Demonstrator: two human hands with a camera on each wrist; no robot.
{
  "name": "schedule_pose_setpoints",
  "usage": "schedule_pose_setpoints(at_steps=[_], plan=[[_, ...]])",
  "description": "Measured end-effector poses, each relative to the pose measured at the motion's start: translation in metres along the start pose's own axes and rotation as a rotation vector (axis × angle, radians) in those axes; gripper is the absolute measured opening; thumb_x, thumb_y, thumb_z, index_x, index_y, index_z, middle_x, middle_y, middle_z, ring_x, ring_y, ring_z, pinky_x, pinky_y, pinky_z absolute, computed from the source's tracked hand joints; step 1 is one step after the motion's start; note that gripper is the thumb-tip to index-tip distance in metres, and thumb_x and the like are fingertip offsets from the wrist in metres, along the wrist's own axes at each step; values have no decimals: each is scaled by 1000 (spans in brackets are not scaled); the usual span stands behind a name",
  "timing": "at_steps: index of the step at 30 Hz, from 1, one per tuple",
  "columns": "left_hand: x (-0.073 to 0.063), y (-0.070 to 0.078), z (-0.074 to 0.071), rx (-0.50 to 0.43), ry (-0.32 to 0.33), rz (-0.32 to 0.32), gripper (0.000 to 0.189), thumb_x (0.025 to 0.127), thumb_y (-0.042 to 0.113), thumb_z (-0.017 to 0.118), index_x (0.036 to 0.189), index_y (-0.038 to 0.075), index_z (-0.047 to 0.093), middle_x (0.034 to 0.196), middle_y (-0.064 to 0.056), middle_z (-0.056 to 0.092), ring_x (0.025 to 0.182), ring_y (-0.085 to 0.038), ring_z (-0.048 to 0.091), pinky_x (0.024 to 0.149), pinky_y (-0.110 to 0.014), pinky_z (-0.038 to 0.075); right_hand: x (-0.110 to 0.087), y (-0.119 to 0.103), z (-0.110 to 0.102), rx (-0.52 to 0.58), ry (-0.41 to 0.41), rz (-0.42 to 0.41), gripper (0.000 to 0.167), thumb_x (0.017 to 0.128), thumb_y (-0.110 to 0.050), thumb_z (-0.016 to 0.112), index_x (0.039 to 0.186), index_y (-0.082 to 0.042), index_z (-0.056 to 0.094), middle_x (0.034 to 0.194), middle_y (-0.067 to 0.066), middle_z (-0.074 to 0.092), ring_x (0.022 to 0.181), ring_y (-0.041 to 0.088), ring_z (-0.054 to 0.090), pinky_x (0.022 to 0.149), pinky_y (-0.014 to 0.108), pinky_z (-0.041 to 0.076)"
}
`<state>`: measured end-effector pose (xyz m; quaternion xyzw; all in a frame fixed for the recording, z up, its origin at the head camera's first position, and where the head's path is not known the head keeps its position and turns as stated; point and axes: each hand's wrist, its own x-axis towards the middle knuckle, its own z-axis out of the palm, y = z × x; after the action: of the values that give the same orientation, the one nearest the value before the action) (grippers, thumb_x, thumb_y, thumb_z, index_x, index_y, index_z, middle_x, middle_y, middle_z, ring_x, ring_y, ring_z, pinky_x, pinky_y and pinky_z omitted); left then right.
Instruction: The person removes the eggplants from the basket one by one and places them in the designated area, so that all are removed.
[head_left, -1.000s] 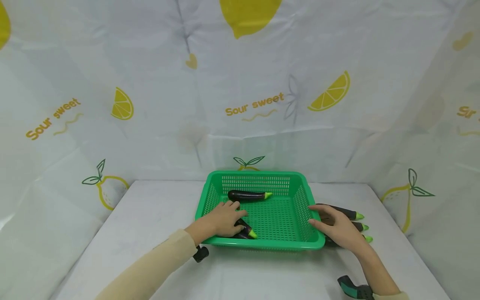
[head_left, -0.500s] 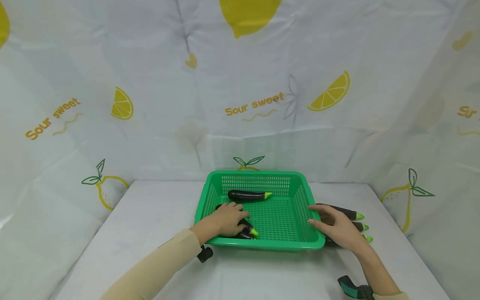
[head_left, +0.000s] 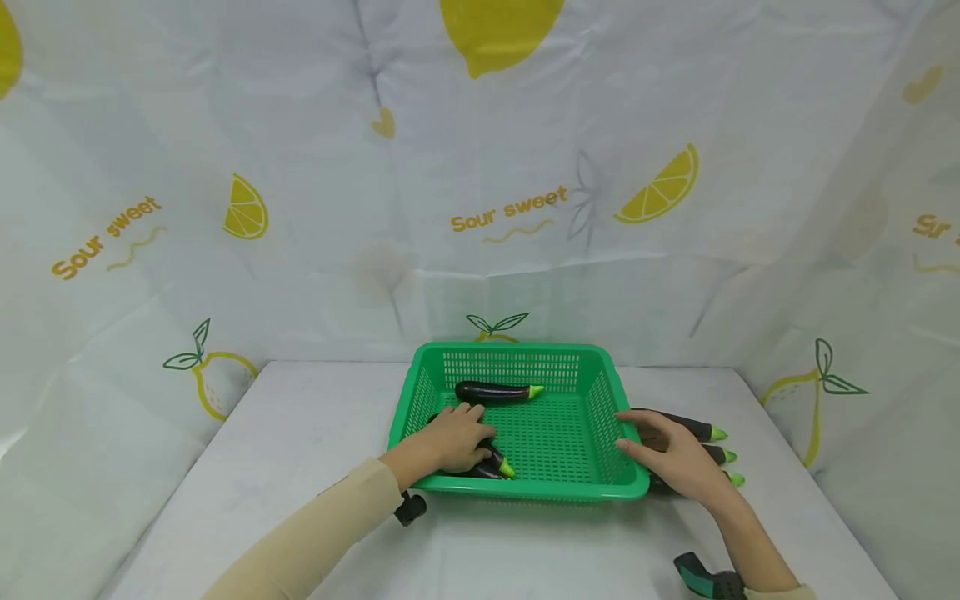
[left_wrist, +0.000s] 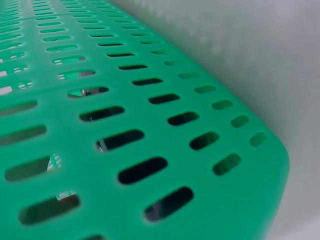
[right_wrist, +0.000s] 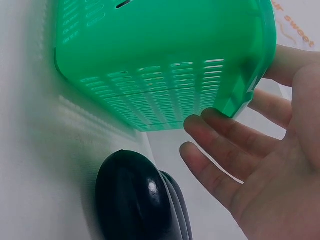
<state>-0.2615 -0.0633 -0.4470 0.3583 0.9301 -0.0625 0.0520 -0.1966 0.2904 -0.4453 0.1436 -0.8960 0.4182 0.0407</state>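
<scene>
A green plastic basket stands on the table. Inside its front left part, my left hand holds an eggplant from above, fingers curved over it; its green stem end sticks out to the right. A second eggplant lies beside it, partly hidden. Along the back wall lies another eggplant. My right hand holds the basket's right rim, thumb and a finger over the edge; in the right wrist view, other fingers stay outside the wall. The left wrist view shows only the perforated basket wall, the hand hidden.
Several eggplants lie side by side on the white table right of the basket, partly under my right hand. A lemon-print sheet hangs behind and at both sides.
My left hand has shifted slightly right inside the basket, the eggplant's dark end now showing beside it. The right hand and the basket have stayed put.
</scene>
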Motion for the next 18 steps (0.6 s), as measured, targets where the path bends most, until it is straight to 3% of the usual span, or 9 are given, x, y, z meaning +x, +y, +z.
schedule_pose_setpoints(at_steps=[4,9,18], plan=[[0,-1,1,-26,-10,-1,32,103,43,57,130,27,64,121,1,59,114,-22,54,101,-47,45,0,0,0,-4,-2,5,48,99,-28,69,140,-7,58,137,21,59,117,39,62,92,51,52],[1,-1,3,-64,-32,-14,35,104,42,56,136,28,62,131,1,60,127,-25,52,107,-49,41,0,0,-1,1,0,8,47,98,-28,69,140,-7,59,136,19,60,116,37,62,91,49,52],[2,1,2,-44,-41,-12,36,104,43,56,137,30,62,130,1,59,125,-23,52,105,-48,42,0,-2,1,3,2,36,49,98,-29,69,140,-7,59,136,20,60,114,35,63,89,47,51]])
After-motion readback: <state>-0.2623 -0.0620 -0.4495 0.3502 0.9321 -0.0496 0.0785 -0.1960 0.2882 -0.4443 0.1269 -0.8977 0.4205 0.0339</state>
